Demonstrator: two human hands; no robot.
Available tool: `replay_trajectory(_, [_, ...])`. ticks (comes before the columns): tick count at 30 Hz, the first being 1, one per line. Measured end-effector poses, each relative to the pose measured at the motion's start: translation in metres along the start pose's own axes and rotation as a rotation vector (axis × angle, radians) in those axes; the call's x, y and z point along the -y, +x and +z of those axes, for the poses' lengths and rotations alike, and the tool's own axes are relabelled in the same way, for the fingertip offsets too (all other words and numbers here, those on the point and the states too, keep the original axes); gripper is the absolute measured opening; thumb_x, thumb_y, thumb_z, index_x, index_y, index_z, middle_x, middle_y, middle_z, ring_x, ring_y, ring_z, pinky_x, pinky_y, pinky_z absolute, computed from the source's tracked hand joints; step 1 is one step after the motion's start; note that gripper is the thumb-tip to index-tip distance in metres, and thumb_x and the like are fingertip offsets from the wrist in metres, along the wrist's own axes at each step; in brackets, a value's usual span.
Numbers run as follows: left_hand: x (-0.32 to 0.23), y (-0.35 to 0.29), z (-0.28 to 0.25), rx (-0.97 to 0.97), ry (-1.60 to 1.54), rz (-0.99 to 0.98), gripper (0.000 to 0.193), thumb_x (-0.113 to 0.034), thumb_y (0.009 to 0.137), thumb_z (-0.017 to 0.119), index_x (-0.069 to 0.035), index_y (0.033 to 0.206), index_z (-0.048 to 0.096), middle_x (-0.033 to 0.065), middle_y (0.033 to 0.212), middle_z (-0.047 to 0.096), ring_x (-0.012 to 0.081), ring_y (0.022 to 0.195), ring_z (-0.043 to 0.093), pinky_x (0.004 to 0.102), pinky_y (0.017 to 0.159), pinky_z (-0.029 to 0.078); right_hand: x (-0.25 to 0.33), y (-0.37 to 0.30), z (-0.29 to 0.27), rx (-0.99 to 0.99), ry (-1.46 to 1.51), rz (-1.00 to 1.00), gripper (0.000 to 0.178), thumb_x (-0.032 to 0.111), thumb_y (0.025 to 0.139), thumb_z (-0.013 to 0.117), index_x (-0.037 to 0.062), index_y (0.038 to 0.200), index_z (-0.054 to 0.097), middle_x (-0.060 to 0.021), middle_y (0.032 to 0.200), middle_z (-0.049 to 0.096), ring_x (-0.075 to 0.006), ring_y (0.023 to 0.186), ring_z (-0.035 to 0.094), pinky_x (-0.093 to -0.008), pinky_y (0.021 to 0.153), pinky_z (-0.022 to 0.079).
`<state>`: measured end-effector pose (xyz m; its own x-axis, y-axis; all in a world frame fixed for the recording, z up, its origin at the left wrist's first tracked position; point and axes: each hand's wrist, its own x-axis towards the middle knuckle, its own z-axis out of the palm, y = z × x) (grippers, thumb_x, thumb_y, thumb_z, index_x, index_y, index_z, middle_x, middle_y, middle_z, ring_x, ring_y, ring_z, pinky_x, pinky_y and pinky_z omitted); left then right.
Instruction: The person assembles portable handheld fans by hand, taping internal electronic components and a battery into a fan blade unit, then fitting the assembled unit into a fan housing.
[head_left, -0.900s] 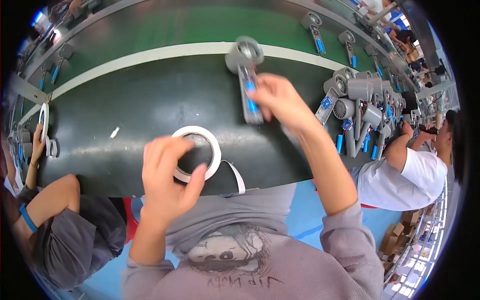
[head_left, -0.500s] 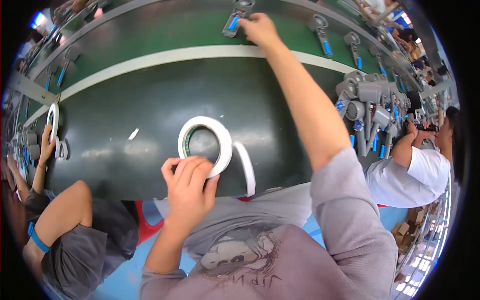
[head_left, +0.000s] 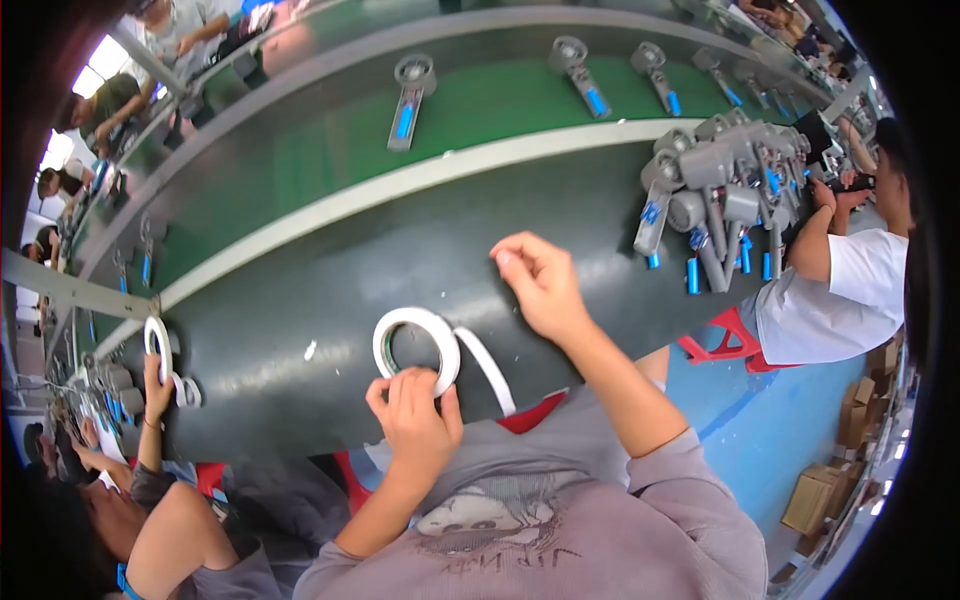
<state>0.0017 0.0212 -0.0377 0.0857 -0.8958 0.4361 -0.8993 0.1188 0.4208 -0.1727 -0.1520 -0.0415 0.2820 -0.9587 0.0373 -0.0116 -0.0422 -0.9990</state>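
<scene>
My left hand (head_left: pixel 418 425) grips the lower rim of a roll of white tape (head_left: pixel 447 345), which stands tilted on the dark worktable. From the roll's right side a loose strip of tape (head_left: pixel 485 372) runs down to the table's front edge. To the right of the roll, my right hand (head_left: pixel 545 285) is raised over the table, its thumb and forefinger pinched together; whatever they might hold is too small to make out. Beyond the table, a grey handheld-fan body (head_left: pixel 407 105) with a blue cell in its handle lies on the green conveyor belt (head_left: pixel 300 165).
A heap of grey fan bodies (head_left: pixel 710 180) covers the table's right end. More fan bodies (head_left: pixel 585 85) lie along the belt, behind a pale rail (head_left: pixel 370 185). A white scrap (head_left: pixel 310 350) lies left of the roll. Co-workers sit on both sides; the left one's hand (head_left: pixel 157 390) holds another tape roll.
My right hand has drawn back from the fan body on the belt to above the table. My left hand stays on the tape roll. The whole view has turned and shifted.
</scene>
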Motion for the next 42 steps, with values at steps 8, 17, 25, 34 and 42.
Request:
replay_trajectory(8, [0.002,0.000,-0.002,-0.071,0.022,-0.016,0.020,-0.007,0.086,0.063,-0.002,0.103,0.056,0.0149,0.090,0.057,0.0362,0.087,0.056,0.0508,0.096,0.034,0.016,-0.011,0.005,0.372,-0.313,-0.188,0.026,0.035,0.094,0.070,0.0110,0.102,0.074,-0.0108,0.085,0.074,-0.0288,0.067,0.068,-0.0415,0.065,0.052])
replay_trajectory(17, [-0.001,-0.013,0.005,-0.173,0.058,-0.048,0.029,0.000,0.080,0.062,0.000,0.108,0.057,0.0162,0.095,0.060,0.0371,0.089,0.058,0.0510,0.093,0.038,0.015,-0.052,0.023,0.633,-0.404,-0.296,0.029,0.031,0.093,0.071,0.0066,0.080,0.064,-0.0129,0.068,0.065,-0.0379,0.069,0.065,-0.0497,0.063,0.048])
replay_trajectory(25, [0.002,-0.015,0.007,-0.245,0.041,-0.198,0.031,0.002,0.085,0.066,0.002,0.116,0.061,0.0201,0.104,0.067,0.0433,0.098,0.057,0.0515,0.099,0.040,0.045,-0.055,-0.006,1.271,-0.462,-0.125,0.021,0.025,0.092,0.071,0.0063,0.082,0.070,-0.0114,0.070,0.068,-0.0348,0.068,0.068,-0.0470,0.065,0.051])
replay_trajectory(34, [0.021,-0.019,0.012,-0.291,-0.079,-0.171,0.024,0.003,0.086,0.061,0.004,0.110,0.061,0.0158,0.090,0.074,0.0367,0.098,0.057,0.0431,0.087,0.050,0.062,-0.075,-0.005,1.310,-0.725,-0.062,0.013,0.019,0.084,0.069,0.0073,0.085,0.074,-0.0156,0.083,0.075,-0.0375,0.083,0.072,-0.0492,0.076,0.056])
replay_trajectory(42, [0.006,-0.008,-0.003,-0.163,-0.106,-0.132,0.022,-0.004,0.084,0.067,0.001,0.105,0.062,0.0174,0.093,0.062,0.0370,0.092,0.057,0.0467,0.093,0.043,0.110,0.006,-0.076,0.836,-0.631,-0.127,0.033,0.019,0.093,0.075,-0.0005,0.118,0.069,-0.0080,0.087,0.076,-0.0161,0.078,0.071,-0.0329,0.071,0.057])
